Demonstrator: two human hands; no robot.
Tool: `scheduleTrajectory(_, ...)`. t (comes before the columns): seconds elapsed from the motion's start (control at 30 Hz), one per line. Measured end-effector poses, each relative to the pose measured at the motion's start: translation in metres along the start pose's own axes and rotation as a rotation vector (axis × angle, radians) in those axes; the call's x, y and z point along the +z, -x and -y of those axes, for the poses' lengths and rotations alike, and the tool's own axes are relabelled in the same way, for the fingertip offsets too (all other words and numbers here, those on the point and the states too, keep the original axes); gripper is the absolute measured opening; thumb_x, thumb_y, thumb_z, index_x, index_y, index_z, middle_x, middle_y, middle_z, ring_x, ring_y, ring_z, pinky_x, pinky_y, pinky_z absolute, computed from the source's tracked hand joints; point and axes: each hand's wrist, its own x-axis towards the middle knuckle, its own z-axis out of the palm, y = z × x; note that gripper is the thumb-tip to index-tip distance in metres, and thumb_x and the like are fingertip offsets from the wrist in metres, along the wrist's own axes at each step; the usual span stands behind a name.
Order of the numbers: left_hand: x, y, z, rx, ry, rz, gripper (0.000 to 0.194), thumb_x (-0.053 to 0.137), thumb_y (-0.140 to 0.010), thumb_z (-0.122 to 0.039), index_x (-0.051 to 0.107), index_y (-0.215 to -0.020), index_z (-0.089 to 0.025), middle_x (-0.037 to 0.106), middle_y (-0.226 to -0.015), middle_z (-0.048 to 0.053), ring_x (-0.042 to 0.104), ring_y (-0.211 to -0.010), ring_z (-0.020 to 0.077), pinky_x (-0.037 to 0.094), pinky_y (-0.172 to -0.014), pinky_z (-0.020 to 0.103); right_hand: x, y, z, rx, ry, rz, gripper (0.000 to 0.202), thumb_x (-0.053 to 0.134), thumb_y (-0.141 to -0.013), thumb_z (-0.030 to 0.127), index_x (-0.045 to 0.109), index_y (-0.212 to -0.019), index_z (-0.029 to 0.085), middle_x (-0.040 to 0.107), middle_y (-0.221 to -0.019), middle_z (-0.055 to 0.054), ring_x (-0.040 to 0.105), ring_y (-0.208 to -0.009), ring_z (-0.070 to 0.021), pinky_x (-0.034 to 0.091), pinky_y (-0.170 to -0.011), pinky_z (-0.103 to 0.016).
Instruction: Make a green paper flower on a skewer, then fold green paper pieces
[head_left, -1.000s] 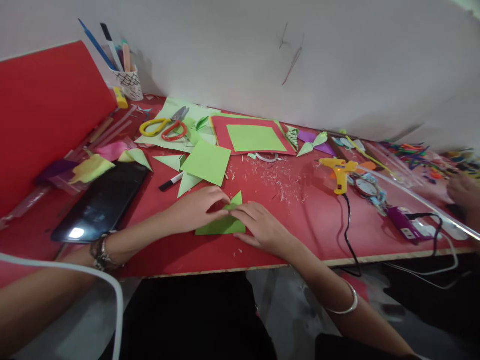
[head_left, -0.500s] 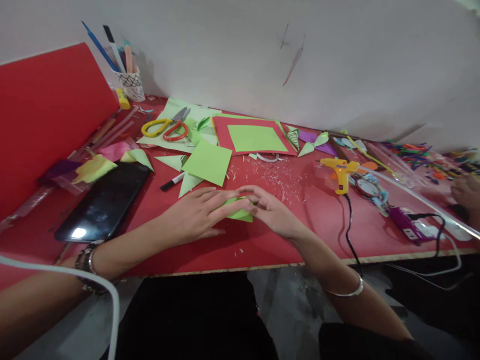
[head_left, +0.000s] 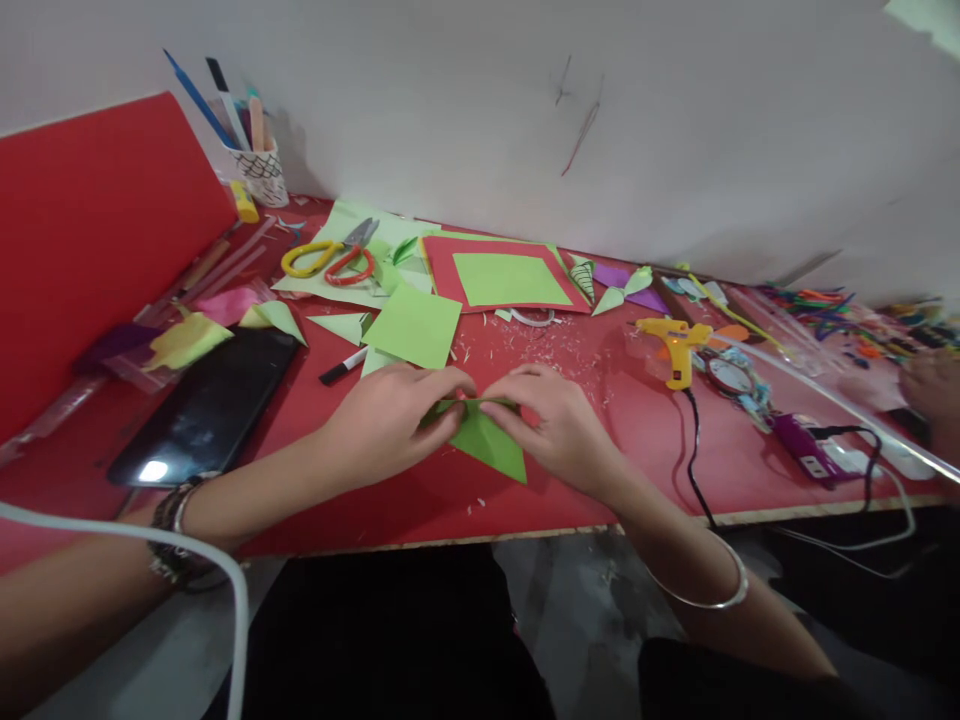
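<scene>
Both hands pinch the upper edge of a green sheet of paper near the front of the red table. My left hand is closed on its left side, thumb in front and fingers behind. On the other side, my right hand grips the same edge, thumb and fingertips together. The paper tilts up, with one pointed corner hanging toward me; its back is hidden. Just behind my left hand lies a light green square of paper, overlapping other pale green paper.
Yellow-and-red-handled scissors lie at the back left, before a pen cup. A black phone is at left. On the right are a yellow glue gun with its cord and a purple box. Another person's hand shows far right.
My hands went from lying flat over the green paper to pinching its upper edge. The paper is now raised and tilted, with more of it showing.
</scene>
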Motion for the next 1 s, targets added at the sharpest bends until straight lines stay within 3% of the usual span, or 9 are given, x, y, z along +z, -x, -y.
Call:
scheduleTrajectory(0.1,0.004,-0.003,-0.001,0.042,-0.133,-0.074,0.015,0.040,-0.082,-0.023,0.053,-0.081,-0.016,0.063,-0.064,0.001,0.056,-0.058,0.0143,0.038,-0.063,0.027,0.007,-0.001,-0.001,0.054,0.021,0.019,0.022,0.042,-0.085,0.027,0.054,-0.070,0.017,0.055,-0.063,0.001,0.048,-0.061,-0.0106,0.036,-0.063,-0.024)
scheduleTrajectory(0.23,0.006,-0.006,0.001,0.126,-0.301,-0.110,0.020,0.036,-0.082,-0.018,0.050,-0.067,-0.016,0.058,-0.053,-0.001,0.051,-0.047,0.0111,0.036,-0.058,0.027,0.014,-0.001,0.001,0.110,-0.040,0.005,0.024,0.040,-0.086,0.026,0.050,-0.066,0.017,0.050,-0.058,0.002,0.044,-0.056,-0.0091,0.032,-0.055,-0.021)
scheduleTrajectory(0.43,0.003,-0.006,0.004,0.155,-0.326,-0.123,0.021,0.037,-0.078,-0.016,0.047,-0.060,-0.017,0.052,-0.045,-0.004,0.041,-0.041,0.0082,0.031,-0.054,0.025,0.013,0.000,0.001,0.191,-0.261,-0.017,0.025,0.041,-0.086,0.029,0.050,-0.065,0.017,0.044,-0.056,0.004,0.039,-0.052,-0.0062,0.030,-0.050,-0.019)
scheduleTrajectory(0.57,0.001,0.001,0.025,0.084,-0.285,-0.087,0.021,0.036,-0.076,-0.013,0.049,-0.060,-0.018,0.050,-0.046,-0.004,0.036,-0.041,0.0079,0.031,-0.057,0.027,0.006,0.005,-0.012,0.270,-0.351,-0.096,0.024,0.043,-0.084,0.031,0.050,-0.066,0.017,0.044,-0.057,0.003,0.039,-0.052,-0.0064,0.030,-0.048,-0.019)
scheduleTrajectory(0.67,-0.003,0.007,0.050,-0.056,-0.267,-0.070,0.019,0.040,-0.076,-0.017,0.050,-0.059,-0.018,0.048,-0.045,-0.004,0.035,-0.042,0.0085,0.033,-0.060,0.028,0.001,0.011,-0.025,0.339,-0.365,-0.184,0.024,0.044,-0.083,0.032,0.048,-0.064,0.017,0.039,-0.056,0.004,0.035,-0.050,-0.0065,0.028,-0.046,-0.019)
scheduleTrajectory(0.73,-0.006,0.010,0.062,-0.233,-0.179,-0.095,0.018,0.040,-0.077,-0.020,0.050,-0.063,-0.018,0.048,-0.047,-0.003,0.039,-0.045,0.0099,0.033,-0.056,0.026,0.001,0.015,-0.029,0.356,-0.370,-0.213,0.024,0.044,-0.083,0.032,0.048,-0.064,0.017,0.038,-0.055,0.004,0.035,-0.050,-0.0066,0.028,-0.046,-0.019)
scheduleTrajectory(0.8,-0.008,0.009,0.063,-0.334,0.068,-0.048,0.022,0.036,-0.082,-0.024,0.051,-0.068,-0.017,0.054,-0.055,-0.001,0.043,-0.048,0.0099,0.032,-0.051,0.023,0.003,0.015,-0.030,0.338,-0.382,-0.191,0.024,0.045,-0.083,0.032,0.049,-0.065,0.017,0.040,-0.056,0.004,0.036,-0.051,-0.0067,0.029,-0.047,-0.019)
scheduleTrajectory(0.9,-0.007,0.006,0.051,-0.179,0.462,0.090,0.035,0.026,-0.088,-0.031,0.057,-0.081,-0.016,0.061,-0.070,0.001,0.052,-0.059,0.0104,0.038,-0.056,0.021,0.010,0.011,-0.028,0.311,-0.416,-0.133,0.025,0.044,-0.083,0.034,0.050,-0.066,0.017,0.043,-0.057,0.003,0.039,-0.051,-0.0069,0.031,-0.048,-0.019)
scheduleTrajectory(1.0,-0.002,0.003,0.035,-0.056,0.526,0.231,0.038,0.033,-0.088,-0.035,0.060,-0.067,-0.016,0.062,-0.061,0.000,0.055,-0.061,0.0110,0.040,-0.063,0.021,0.016,0.005,-0.027,0.281,-0.405,-0.108,0.026,0.040,-0.085,0.034,0.051,-0.068,0.017,0.047,-0.060,0.002,0.044,-0.055,-0.0082,0.034,-0.050,-0.020)
